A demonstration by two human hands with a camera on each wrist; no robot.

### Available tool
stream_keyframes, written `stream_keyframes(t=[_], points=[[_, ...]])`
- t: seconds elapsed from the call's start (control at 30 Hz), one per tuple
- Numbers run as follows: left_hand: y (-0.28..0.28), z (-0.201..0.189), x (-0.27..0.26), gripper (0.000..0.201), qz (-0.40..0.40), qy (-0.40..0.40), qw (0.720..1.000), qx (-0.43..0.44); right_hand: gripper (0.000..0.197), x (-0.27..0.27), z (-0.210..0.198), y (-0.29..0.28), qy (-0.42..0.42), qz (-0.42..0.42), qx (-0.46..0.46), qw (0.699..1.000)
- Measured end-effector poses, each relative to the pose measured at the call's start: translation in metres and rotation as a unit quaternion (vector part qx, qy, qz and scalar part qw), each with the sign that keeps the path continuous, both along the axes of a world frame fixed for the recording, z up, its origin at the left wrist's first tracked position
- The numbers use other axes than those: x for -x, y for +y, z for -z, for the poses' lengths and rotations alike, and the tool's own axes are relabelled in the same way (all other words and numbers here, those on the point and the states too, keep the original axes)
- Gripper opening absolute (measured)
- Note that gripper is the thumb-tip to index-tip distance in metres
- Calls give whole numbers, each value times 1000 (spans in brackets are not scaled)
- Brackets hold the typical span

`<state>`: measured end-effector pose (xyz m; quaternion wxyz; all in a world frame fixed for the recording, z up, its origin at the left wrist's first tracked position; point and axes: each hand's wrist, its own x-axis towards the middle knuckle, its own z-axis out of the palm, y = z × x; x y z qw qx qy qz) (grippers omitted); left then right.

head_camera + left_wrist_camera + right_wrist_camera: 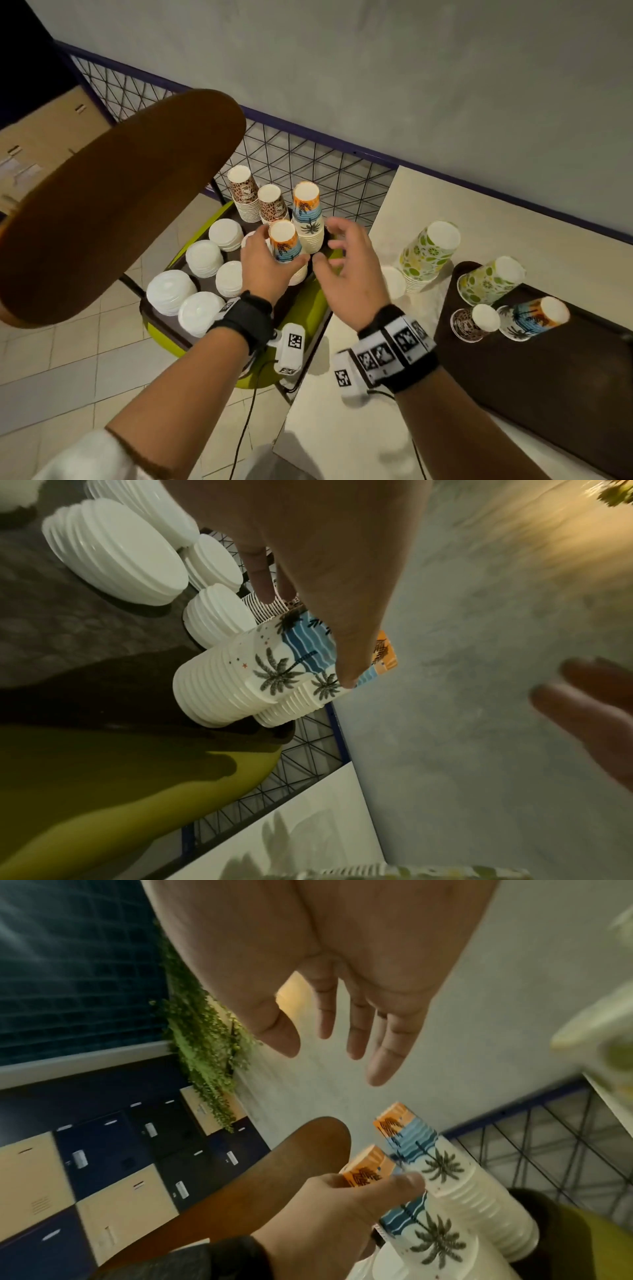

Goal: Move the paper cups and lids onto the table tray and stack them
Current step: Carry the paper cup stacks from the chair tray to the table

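On a dark tray (pixel 161 317) on a green chair seat stand upside-down stacks of paper cups and white lid stacks (pixel 203 257). My left hand (pixel 282 245) grips the nearer palm-tree cup stack (pixel 284 241) round its upper part; in the left wrist view the thumb lies on the palm-tree cup stack (pixel 267 669). My right hand (pixel 325 240) hovers open just right of it, touching nothing. A second palm-tree stack (pixel 308 216) stands behind. The table tray (pixel 548 377), dark brown, carries a citrus cup (pixel 489 281), a brown cup (pixel 474 323) and a palm cup (pixel 534 318).
Two leopard-print cup stacks (pixel 245 195) stand at the chair tray's back. A citrus cup stack (pixel 428 253) and a white lid (pixel 394 282) sit on the white table (pixel 359 428). The brown chair back (pixel 120 205) rises at left; a wire grid (pixel 308 154) runs behind.
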<state>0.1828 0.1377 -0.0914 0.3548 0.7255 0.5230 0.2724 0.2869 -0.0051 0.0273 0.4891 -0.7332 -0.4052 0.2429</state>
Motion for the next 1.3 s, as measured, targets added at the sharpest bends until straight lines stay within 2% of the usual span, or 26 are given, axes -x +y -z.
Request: stream_keyframes(t=[0.13,0.23,0.33,0.47,0.63,0.8,1.0,1.2,1.3], points=[[11,19,-7,69,28,36,999,-10,64,-10,22,39,33,60,21,997],[7,23,-1,63,34,40,999,-3,69,-16,32,58,40,80,54,994],[-2,23,16,63,39,47,998,0,74,-17,44,75,33,91,97,991],[-20,25,40,64,6,38,999,-5,86,-14,59,103,55,106,142,983],[-29,27,46,70,-14,24,1000,3,99,-18,86,137,51,137,154,977],[-35,43,51,72,-13,40,999,24,95,-30,116,155,27,142,137,980],[-37,51,52,69,-22,18,999,40,93,-38,142,165,7,134,145,980],[-35,55,50,69,17,-26,997,72,90,-38,158,169,20,129,146,981],[-34,57,51,70,38,-34,995,81,86,-38,160,169,-11,112,143,983]])
